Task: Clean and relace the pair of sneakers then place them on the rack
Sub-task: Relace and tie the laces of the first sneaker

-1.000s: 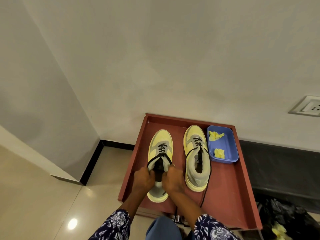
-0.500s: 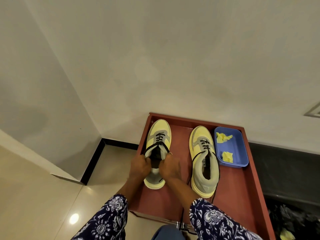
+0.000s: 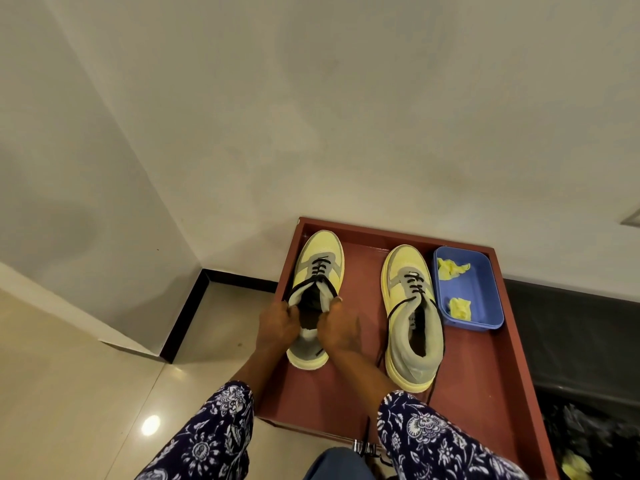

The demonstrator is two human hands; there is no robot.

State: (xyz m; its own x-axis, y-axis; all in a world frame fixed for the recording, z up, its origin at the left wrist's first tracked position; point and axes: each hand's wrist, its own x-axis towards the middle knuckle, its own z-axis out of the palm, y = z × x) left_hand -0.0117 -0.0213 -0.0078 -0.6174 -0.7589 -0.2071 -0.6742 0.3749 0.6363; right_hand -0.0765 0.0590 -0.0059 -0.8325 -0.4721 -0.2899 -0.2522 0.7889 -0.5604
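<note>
On the red rack, both hands pinch the left sneaker's lace ends; uneven pull may unthread eyelets.

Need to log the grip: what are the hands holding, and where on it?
Both hands, left hand and right hand, grip the left sneaker at its collar opening, one each side.

home entry corner | tiled floor | shoe rack | wall socket
</note>
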